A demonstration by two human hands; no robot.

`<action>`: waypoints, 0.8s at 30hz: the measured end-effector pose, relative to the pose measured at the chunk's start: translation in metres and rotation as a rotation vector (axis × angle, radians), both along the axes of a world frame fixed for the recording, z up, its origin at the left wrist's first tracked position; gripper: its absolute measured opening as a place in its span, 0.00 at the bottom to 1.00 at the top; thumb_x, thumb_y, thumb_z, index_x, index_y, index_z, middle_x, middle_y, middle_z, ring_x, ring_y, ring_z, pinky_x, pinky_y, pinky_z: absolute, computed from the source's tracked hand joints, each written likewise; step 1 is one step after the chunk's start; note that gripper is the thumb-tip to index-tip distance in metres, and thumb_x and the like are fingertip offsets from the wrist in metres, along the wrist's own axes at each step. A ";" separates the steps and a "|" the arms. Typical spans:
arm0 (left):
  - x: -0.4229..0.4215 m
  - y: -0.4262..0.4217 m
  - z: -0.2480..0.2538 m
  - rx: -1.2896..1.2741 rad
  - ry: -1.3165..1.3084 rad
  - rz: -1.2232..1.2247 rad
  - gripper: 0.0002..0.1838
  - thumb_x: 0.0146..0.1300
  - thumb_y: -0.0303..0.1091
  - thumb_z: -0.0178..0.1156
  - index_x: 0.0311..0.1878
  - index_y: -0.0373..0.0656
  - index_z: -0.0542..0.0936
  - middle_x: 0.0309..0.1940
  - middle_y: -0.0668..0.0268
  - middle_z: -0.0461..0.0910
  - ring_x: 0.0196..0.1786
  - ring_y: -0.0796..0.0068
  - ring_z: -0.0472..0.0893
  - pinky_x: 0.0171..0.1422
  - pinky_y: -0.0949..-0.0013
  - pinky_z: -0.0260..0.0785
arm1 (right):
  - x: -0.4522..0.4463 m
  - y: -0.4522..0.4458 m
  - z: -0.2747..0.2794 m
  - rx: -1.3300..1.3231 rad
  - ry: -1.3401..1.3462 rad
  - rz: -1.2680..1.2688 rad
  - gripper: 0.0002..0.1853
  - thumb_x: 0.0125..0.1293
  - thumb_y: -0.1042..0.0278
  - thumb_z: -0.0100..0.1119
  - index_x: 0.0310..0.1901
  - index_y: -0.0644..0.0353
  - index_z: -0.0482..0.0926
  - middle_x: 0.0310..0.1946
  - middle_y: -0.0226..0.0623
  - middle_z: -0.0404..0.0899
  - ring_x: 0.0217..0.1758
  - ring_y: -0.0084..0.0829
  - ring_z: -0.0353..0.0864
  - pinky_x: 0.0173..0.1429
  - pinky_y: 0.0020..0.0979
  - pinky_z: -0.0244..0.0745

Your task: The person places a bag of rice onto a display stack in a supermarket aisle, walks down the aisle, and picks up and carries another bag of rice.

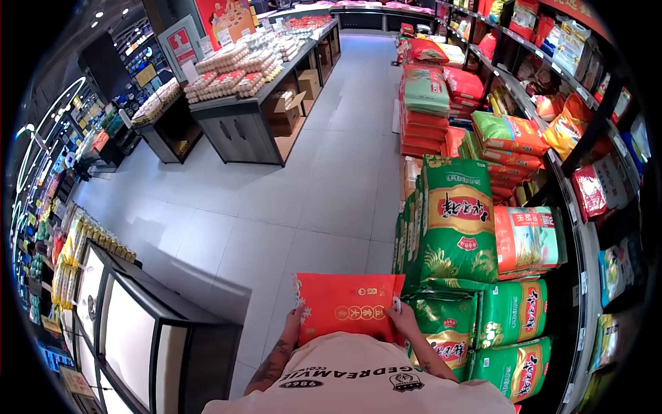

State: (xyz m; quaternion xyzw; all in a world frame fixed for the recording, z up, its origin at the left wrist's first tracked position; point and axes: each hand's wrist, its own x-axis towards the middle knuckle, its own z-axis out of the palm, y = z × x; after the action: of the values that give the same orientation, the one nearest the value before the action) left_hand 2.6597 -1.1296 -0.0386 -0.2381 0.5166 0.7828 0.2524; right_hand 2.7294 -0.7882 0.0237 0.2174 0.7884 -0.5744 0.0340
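A red rice bag with gold characters is held flat in front of my chest. On its left edge my left hand is closed, the fingers mostly hidden under the bag. My right hand grips the opposite edge, its thumb on top. Close to my right hand lie large green rice bags stacked low. A taller pile topped by a green and gold bag rises just beyond them.
Shelving with packaged goods runs along the right. Stacked red bags stand farther up the aisle. Egg trays cover a display counter ahead on the left. A black-framed white case stands near left. Grey tiled floor lies between.
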 end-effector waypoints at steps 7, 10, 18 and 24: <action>-0.175 0.068 -0.030 0.085 0.020 -0.203 0.32 0.60 0.55 0.51 0.52 0.30 0.69 0.43 0.57 0.77 0.43 0.67 0.77 0.49 0.66 0.69 | -0.111 0.052 -0.019 0.062 -0.063 -0.137 0.13 0.55 0.64 0.61 0.23 0.60 0.69 0.16 0.27 0.67 0.19 0.19 0.64 0.24 0.26 0.62; -0.264 0.111 -0.011 0.242 0.048 -0.304 0.35 0.61 0.60 0.44 0.55 0.33 0.68 0.48 0.59 0.75 0.50 0.66 0.74 0.57 0.64 0.65 | -0.167 0.067 -0.003 0.074 -0.043 -0.257 0.13 0.54 0.63 0.62 0.24 0.61 0.70 0.16 0.28 0.68 0.19 0.20 0.64 0.24 0.28 0.63; -0.433 0.164 -0.035 0.487 -0.115 -0.383 0.37 0.62 0.64 0.33 0.60 0.41 0.65 0.55 0.63 0.71 0.57 0.61 0.70 0.64 0.60 0.58 | -0.296 0.090 0.038 0.268 -0.090 -0.400 0.19 0.53 0.53 0.60 0.24 0.64 0.72 0.20 0.45 0.74 0.25 0.41 0.75 0.32 0.37 0.68; -0.515 0.201 -0.019 0.455 -0.087 -0.327 0.33 0.62 0.61 0.34 0.59 0.44 0.66 0.55 0.63 0.71 0.56 0.62 0.71 0.63 0.59 0.60 | -0.403 0.142 0.020 0.259 -0.119 -0.288 0.17 0.53 0.55 0.59 0.29 0.64 0.74 0.24 0.49 0.75 0.29 0.46 0.76 0.34 0.39 0.69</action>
State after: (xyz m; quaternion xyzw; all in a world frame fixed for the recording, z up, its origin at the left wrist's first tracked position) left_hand 2.1446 -0.9287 -0.0573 -0.1222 0.3477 0.8165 0.4444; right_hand 2.3261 -0.6457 0.0438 0.3643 0.8131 -0.4531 -0.0303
